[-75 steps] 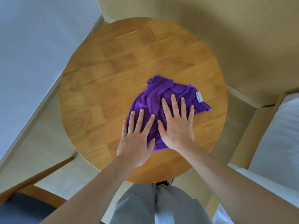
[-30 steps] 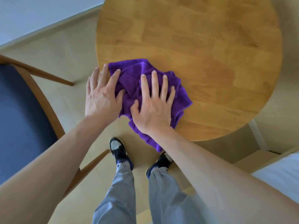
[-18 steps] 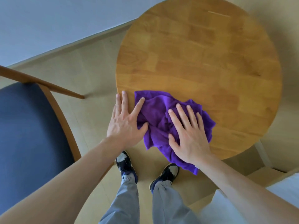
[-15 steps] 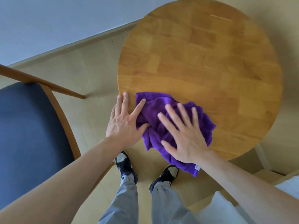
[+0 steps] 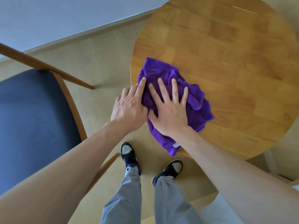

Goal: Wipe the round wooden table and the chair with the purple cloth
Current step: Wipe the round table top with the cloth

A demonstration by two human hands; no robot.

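The purple cloth (image 5: 195, 101) lies crumpled at the near left edge of the round wooden table (image 5: 229, 62), and one corner with a white label hangs over the rim. My right hand (image 5: 169, 109) presses flat on the cloth with its fingers spread. My left hand (image 5: 129, 107) sits at the table's left rim, its index finger stretched onto the cloth and the other fingers bent over the edge. The chair (image 5: 32, 126), with a dark blue seat and a wooden frame, stands to the left.
Pale wooden floor (image 5: 103, 62) separates the chair from the table. My legs in grey trousers and dark-and-white shoes (image 5: 129, 156) stand just below the table's edge. A white wall runs along the top left. Something white shows at the bottom right corner.
Both hands have slid the cloth from the table's middle to its near left edge. In the last half second my left hand moved onto the cloth's left side and its outer fingers curled over the rim.
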